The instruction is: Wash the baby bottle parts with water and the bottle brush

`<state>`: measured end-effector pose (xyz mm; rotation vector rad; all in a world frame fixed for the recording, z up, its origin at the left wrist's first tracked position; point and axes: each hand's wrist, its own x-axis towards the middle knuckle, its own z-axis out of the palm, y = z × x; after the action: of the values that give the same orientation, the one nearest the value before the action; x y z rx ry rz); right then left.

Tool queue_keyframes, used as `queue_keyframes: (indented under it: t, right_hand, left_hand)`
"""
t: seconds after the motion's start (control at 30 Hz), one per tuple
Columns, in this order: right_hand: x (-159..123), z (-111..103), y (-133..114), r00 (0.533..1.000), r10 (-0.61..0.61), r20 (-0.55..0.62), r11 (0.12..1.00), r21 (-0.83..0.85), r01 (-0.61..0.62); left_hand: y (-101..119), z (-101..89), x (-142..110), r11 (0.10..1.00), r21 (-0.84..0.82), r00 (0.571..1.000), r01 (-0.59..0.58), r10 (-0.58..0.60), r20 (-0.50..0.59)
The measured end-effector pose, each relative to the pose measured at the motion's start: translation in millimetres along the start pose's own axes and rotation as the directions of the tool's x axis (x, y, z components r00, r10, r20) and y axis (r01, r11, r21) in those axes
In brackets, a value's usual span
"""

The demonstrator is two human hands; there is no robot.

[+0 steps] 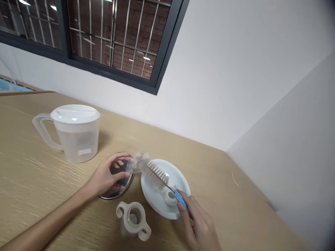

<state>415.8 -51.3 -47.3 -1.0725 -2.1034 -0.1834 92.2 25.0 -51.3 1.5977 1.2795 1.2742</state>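
My right hand (197, 218) is closed around the blue handle of a bottle brush (159, 173) with white bristles. The brush slants up to the left over a white plate (180, 176), and its bushy tip is close to my left hand (111, 172). Between thumb and fingers, that hand pinches a small clear plastic piece (130, 166), which meets the brush tip; whether the tip is inside it I cannot tell. Beneath the left hand is a round dark, shiny disc (115, 192) with a metal rim. A whitish ring-shaped part (170, 198) lies on the plate.
Close to me stands a pale two-handled cup (134, 219), its top uncovered. A translucent pitcher (78, 137) with a white lid is at the left. Behind the wooden table (209, 167) are a white wall and a barred window (112, 35).
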Motion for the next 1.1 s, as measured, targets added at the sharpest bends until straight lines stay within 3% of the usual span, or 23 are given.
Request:
queue_keyframes:
  t: [0.2, 0.4, 0.53, 0.63, 0.73, 0.93, 1.1]
  right_hand:
    - [-5.8, -1.7, 7.9, 0.987, 0.161, -0.013, 0.987, -0.010, -0.161]
    - [-2.0, -5.0, 2.3, 0.996, 0.093, 0.013, 0.995, 0.022, -0.094]
    - [-1.8, -4.3, 3.7, 0.986, 0.157, 0.052, 0.988, -0.017, -0.156]
    - [-3.5, -4.9, 6.3, 0.982, 0.189, 0.020, 0.981, -0.039, -0.188]
    - [-4.4, -5.8, 6.0, 0.990, 0.141, -0.031, 0.990, -0.012, -0.142]
    - [-4.7, -6.4, 4.0, 0.989, 0.143, 0.030, 0.990, -0.007, -0.143]
    - [-5.8, -7.6, 5.0, 0.989, 0.146, -0.028, 0.989, -0.017, -0.146]
  left_hand:
    - [2.1, -1.0, -3.3, 1.000, 0.011, 0.999, 0.024, -0.024, 0.024]
    - [0.0, -1.7, -3.9, 1.000, -0.014, 0.999, 0.022, -0.021, 0.049]
    - [-4.7, -2.6, -2.3, 0.998, -0.066, 0.999, -0.002, 0.005, 0.049]
    - [-3.5, -2.7, -2.4, 0.992, -0.127, 0.999, 0.017, -0.011, 0.053]
    - [-0.3, -2.1, -2.9, 0.979, -0.199, 0.997, 0.034, -0.020, 0.072]
    - [0.1, -0.8, -1.8, 0.952, -0.298, 0.994, 0.065, -0.034, 0.108]
    - [0.7, -1.2, -2.4, 0.952, -0.297, 0.991, 0.079, -0.044, 0.124]
